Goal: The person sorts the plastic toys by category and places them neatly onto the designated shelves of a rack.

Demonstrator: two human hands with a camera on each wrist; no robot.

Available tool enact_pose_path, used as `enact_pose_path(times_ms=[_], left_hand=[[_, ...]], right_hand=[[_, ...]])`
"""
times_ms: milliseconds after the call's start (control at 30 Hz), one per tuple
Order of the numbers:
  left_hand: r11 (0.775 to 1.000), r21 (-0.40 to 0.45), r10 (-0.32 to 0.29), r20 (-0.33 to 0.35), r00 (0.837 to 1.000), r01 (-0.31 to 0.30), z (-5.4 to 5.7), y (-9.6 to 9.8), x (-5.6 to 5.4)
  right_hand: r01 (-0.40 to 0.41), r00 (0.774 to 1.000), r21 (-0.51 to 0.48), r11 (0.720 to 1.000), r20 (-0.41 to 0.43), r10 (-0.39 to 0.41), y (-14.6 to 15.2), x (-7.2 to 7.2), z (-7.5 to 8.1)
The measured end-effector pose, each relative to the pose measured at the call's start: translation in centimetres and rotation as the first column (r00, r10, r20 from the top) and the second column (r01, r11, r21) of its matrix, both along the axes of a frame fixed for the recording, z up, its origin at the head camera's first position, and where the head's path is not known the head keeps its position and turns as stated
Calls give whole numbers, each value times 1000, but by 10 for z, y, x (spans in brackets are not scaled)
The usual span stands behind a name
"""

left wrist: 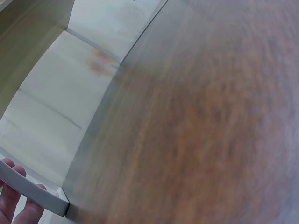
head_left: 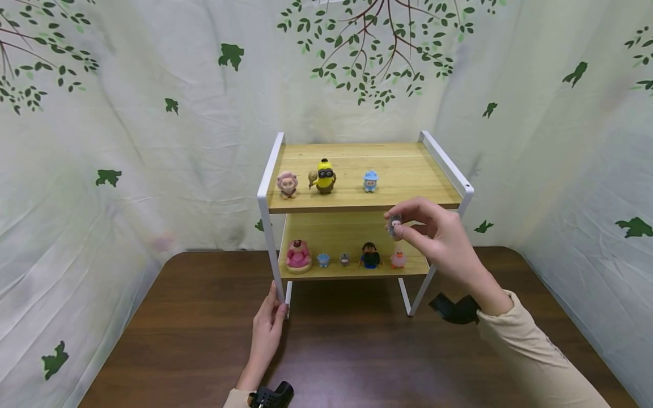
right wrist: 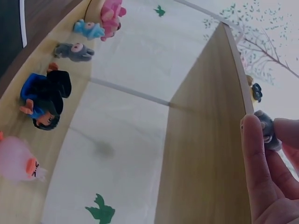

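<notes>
My right hand (head_left: 442, 243) pinches a small grey figurine (head_left: 394, 225) with a pale face between thumb and fingers, in front of the upper board's front edge. In the right wrist view the same grey figurine (right wrist: 267, 130) shows partly behind the fingertips. Low at the front left, my left hand (head_left: 267, 326) holds the white leg (head_left: 280, 292) of a two-tier shelf, thumb on one side and fingers on the other. On the upper board (head_left: 403, 161) stand a pink figurine (head_left: 288, 185), a yellow goggled figure (head_left: 325, 177) and a blue-hatted figurine (head_left: 370, 181).
The lower board (head_left: 326, 226) bears a pink bear (head_left: 298, 256), a small blue figurine (head_left: 323, 260), a small grey figurine (head_left: 344, 259), a dark-haired figure (head_left: 370, 255) and a pink duck (head_left: 398, 259). The shelf stands on a brown table (head_left: 347, 351) before a leaf-patterned curtain (head_left: 204, 141).
</notes>
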State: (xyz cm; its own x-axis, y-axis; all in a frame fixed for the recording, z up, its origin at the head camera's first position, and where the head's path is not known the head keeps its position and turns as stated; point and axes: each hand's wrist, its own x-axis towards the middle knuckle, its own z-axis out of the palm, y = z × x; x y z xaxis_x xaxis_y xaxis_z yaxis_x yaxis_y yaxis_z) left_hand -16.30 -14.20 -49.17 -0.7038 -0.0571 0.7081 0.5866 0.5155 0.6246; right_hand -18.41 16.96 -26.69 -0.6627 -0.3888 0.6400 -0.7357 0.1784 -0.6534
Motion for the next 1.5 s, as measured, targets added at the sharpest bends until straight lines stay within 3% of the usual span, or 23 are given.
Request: enact_pose_path(times_ms=[133,267,333,767,1033,1300,1500], left_hand=[[1000,1,5,4,1000,-5,-12,-3,-6],[1000,1,2,9,1000,-2,-9,-3,-4],[1000,2,4,15,1000,-4,1,0,1],[1000,-7,6,-1,1000,-6,-1,0,0],[1000,4,14,31,999,-14,-35,-10,-17],[1000,5,1,66,998,-1,-38,-13,-17],[1000,4,8,83,997,-8,-38,-13,-16]], right_hand=[[7,1000,-16,1000,-11,-7,2,0,5],[29,999,-30,999,-24,-30,3,2,12],[50,998,-36,998,-26,-51,4,2,15],[110,992,-86,990,-56,-115,5,-4,28],[186,982,-93,978,-11,-188,6,-12,30],[261,965,-91,961,-14,-263,4,-19,33],[349,935,-44,936,-57,-351,4,-24,35]])
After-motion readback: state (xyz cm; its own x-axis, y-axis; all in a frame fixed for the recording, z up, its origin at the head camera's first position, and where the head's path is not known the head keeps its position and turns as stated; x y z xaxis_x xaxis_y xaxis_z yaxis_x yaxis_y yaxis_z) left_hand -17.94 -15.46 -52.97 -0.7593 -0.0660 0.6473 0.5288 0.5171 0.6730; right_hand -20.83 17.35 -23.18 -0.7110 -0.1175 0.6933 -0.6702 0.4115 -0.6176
